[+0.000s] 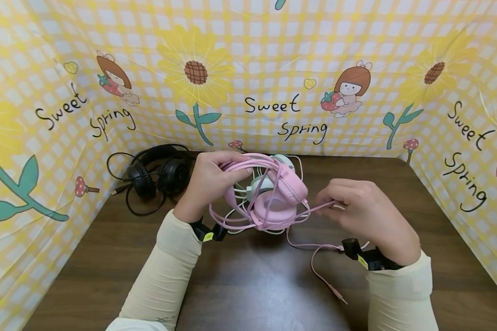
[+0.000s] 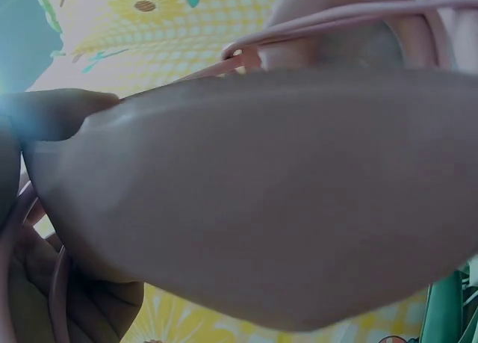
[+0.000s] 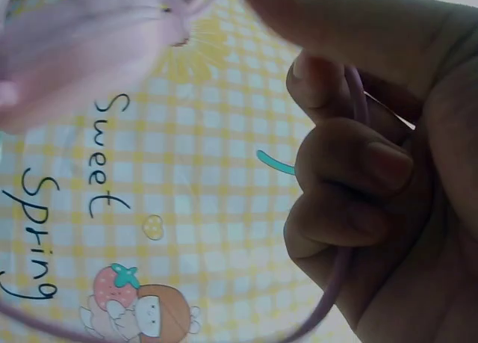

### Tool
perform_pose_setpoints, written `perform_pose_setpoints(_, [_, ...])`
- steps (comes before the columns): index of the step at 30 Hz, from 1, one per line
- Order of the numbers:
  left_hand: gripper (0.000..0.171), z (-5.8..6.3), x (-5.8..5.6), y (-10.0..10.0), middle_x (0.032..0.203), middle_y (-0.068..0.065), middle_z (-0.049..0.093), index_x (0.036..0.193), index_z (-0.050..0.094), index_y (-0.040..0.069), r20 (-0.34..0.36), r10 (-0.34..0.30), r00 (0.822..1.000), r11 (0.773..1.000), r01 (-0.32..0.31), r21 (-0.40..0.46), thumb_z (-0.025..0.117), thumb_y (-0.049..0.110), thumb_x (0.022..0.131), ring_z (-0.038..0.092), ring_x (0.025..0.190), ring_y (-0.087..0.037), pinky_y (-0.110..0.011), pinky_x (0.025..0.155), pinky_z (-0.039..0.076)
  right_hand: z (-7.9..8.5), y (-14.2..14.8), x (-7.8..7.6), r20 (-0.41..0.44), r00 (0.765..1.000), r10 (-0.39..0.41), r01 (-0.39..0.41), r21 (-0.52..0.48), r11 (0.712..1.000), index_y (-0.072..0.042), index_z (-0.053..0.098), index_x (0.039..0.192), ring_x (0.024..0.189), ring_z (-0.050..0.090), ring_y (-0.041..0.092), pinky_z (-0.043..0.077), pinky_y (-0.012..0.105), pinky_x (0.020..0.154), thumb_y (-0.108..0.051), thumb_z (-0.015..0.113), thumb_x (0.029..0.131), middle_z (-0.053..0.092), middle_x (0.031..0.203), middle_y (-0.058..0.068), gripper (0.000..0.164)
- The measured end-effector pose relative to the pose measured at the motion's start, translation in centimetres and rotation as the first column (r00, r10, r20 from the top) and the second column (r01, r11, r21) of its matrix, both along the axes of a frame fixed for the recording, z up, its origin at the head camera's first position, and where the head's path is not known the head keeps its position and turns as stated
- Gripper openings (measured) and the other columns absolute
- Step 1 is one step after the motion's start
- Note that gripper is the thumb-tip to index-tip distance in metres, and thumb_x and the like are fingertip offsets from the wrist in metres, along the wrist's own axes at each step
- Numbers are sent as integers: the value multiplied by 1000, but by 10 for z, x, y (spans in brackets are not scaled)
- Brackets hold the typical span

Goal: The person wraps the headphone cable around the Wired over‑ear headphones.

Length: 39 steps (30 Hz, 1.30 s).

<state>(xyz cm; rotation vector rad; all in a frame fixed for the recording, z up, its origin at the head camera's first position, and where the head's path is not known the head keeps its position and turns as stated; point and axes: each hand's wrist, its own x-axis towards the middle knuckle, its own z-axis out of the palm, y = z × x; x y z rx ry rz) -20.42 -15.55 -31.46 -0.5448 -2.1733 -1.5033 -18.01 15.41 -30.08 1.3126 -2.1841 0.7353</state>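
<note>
holding pink headphones up between two hands

gripping the band of the pink headphones [image 1: 282, 214] together with loops of their cord, the left hand [image 1: 213, 177] keeps its thumb and fingers closed near the middle of the worktop [image 1: 248, 285]. the ear cups hang to the right of that hand, with strands of pink cable [image 1: 323, 205] crossing and circling them. the right hand [image 1: 362, 209] has its fingers curled and pinches a stretch of that cable, pulled out to the right of the cups; in the right wrist view the cord runs through the bent fingers. below the cups, more of the cord trails over the worktop, and one branch ends in a slim pink plug [image 1: 336, 293] pointing toward the right sleeve [image 1: 399, 294].

just behind the pink pair, and partly hidden by it, sit mint headphones [image 1: 262, 185] with pale cables around them. farther left, near the back edge and beyond the left hand, black headphones [image 1: 141, 180] rest with a black cord looped beside them. around the worktop stands yellow-and-white checked cloth [image 1: 261, 59], printed with sunflowers and the words "sweet spring".
</note>
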Motion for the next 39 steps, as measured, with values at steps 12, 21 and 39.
perform_pose_setpoints(12, [17,-1,4,7,87,0,73,91,80,9,54,-103,993,992,106,-61,83,7,75,60,73,-13,-24,60,48,10,10,4,-64,996,60,-62,-30,998,-18,73,77,64,54,-2,44,14,57,0,91,58,61,78,-15,32])
perform_pose_setpoints(21, [16,-2,6,11,90,5,73,92,79,10,24,-278,960,952,278,-130,79,4,77,65,80,-12,-28,65,53,8,1,2,-135,987,86,-92,-42,995,-16,73,78,63,55,-2,44,15,55,-14,86,72,61,77,-12,15])
perform_pose_setpoints(39, [16,0,9,18,97,1,72,91,79,9,12,-416,909,893,411,-181,81,3,76,66,98,-15,-31,86,52,3,2,-1,-174,984,-29,28,-12,1000,-17,70,71,59,53,-2,45,17,54,-15,91,62,58,73,-14,23])
